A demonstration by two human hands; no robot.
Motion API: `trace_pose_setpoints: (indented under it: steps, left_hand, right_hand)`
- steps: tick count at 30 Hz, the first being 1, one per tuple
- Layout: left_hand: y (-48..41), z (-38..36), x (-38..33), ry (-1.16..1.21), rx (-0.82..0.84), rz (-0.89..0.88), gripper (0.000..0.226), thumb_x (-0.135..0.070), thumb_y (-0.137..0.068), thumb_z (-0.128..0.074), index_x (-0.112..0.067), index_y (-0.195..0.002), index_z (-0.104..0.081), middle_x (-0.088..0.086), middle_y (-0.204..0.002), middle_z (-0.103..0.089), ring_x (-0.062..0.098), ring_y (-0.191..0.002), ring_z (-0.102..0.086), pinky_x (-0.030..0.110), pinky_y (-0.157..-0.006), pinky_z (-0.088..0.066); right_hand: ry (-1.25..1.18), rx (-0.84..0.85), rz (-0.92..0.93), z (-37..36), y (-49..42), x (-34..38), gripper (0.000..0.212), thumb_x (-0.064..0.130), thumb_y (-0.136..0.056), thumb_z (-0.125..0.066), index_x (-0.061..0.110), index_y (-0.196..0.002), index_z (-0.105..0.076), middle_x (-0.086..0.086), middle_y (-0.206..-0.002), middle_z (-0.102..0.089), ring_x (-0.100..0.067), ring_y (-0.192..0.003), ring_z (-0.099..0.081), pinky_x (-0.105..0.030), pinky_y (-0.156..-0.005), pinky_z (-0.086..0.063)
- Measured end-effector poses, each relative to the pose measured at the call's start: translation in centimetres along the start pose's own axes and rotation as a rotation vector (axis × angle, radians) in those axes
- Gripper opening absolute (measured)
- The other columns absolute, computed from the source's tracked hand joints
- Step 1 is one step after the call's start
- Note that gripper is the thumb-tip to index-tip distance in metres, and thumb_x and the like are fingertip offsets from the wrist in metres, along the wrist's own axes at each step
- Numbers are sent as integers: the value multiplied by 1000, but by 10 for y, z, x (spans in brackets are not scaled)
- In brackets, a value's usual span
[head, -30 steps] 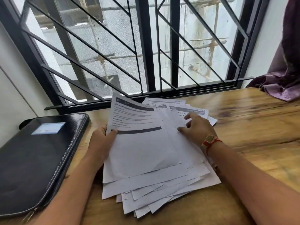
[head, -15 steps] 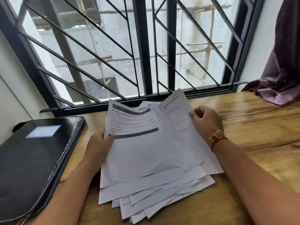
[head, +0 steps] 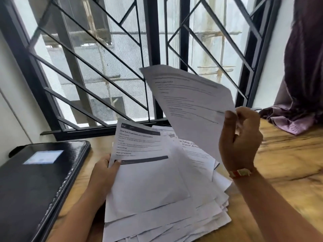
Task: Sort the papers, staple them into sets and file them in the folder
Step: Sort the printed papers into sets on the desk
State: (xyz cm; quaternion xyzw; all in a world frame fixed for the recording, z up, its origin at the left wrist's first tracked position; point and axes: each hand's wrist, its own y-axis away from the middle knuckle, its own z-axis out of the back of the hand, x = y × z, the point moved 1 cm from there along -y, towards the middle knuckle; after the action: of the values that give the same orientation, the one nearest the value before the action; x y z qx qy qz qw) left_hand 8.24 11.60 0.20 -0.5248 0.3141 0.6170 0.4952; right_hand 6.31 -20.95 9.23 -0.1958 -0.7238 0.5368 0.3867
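While the left hand (head: 104, 172) grips the left edge of the fanned stack of white printed papers (head: 153, 189), thumb on top and the other fingers hidden beneath, the right hand (head: 239, 142) pinches a single white printed sheet (head: 188, 102) by its right-hand edge between thumb and curled fingers. That sheet hangs clear above the stack, its long axis slanting up and leftward from the fingers towards the black window grille (head: 104, 67). Bare wooden table (head: 288, 163) lies just to the right of the stack, on the right hand's side, which looks the handiest spot to start a separate pile. The glossy black zipped folder (head: 35, 180) lies shut at the far left, beside the left arm. No stapler is in view. Motion blurs the print, the stack's near edge is cut off, and the sheets cannot be counted.
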Motion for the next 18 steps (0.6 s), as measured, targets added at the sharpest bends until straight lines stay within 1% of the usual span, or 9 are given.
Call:
trace_pose_setpoints:
  steps: [1, 3, 6, 8, 9, 11, 12, 15, 18]
  left_hand:
    - [-1, 0, 0, 5, -4, -3, 9, -19, -98, -62, -26, -99, -67, -1, -93, -76, 24, -85, -73, 53, -82, -59]
    - [-1, 1, 1, 36, -12, -19, 8, -20, -98, -62, -26, -97, -68, 0, -92, -76, 25, -86, -72, 54, -82, -58]
    - [-4, 4, 1, 131, -6, -28, 6, -23, -96, -66, -22, -101, -69, 3, -97, -77, 28, -91, -73, 57, -86, -57]
    - [-6, 5, 1, 228, -13, -7, 8, -19, -96, -66, -19, -104, -69, 6, -100, -77, 31, -93, -72, 54, -88, -57]
    - [-7, 6, 0, 281, -17, 12, 9, -16, -98, -63, -18, -105, -68, 8, -101, -77, 31, -93, -72, 51, -87, -58]
    - [-9, 8, 0, 365, -25, 55, 13, -15, -99, -60, -16, -109, -68, 10, -105, -76, 31, -93, -73, 44, -82, -58]
    - [-9, 10, -1, 397, -26, 77, 16, -16, -99, -60, -15, -113, -68, 10, -106, -76, 31, -94, -73, 42, -81, -58]
    - [-10, 17, -3, 466, -23, 129, 22, -20, -100, -59, -13, -119, -66, 10, -107, -76, 26, -89, -74, 38, -75, -57]
    - [-9, 22, -6, 494, -27, 168, 23, -20, -101, -57, -12, -120, -66, 10, -102, -77, 22, -79, -75, 35, -66, -58]
  right_hand:
    - [-16, -21, 19, 1, -2, 3, 10, 13, -98, -54, 17, -105, -48, -3, -88, -57, -11, -72, -55, -11, -68, -41]
    - [-38, -54, 32, 3, -5, 8, 10, 12, -98, -54, 15, -105, -48, -3, -87, -55, -7, -74, -53, -3, -73, -39]
    - [-9, -35, -51, 2, -5, 7, 8, 19, -100, -53, 15, -106, -48, 2, -86, -54, -1, -71, -47, 0, -67, -36]
    - [14, 40, -170, -2, -3, -1, 15, 26, -102, -50, 11, -106, -51, 6, -84, -54, -6, -67, -50, -4, -61, -35]
    - [21, 78, -244, -5, -1, -7, 19, 29, -102, -50, 10, -106, -52, 7, -84, -55, -7, -69, -52, -7, -60, -36]
    - [51, 136, -390, -8, 2, -23, 20, 30, -102, -51, 11, -107, -54, 5, -89, -59, -9, -80, -55, -19, -62, -38]
    - [74, 165, -462, -10, 5, -32, 20, 30, -102, -51, 11, -107, -55, 2, -92, -61, -11, -83, -55, -23, -65, -37]
    - [152, 256, -674, -11, 12, -59, 21, 28, -100, -53, 10, -109, -58, -9, -100, -68, -22, -86, -56, -27, -70, -33]
    - [197, 365, -799, -12, 22, -75, 23, 27, -99, -54, 8, -111, -61, -12, -102, -69, -25, -85, -56, -29, -71, -34]
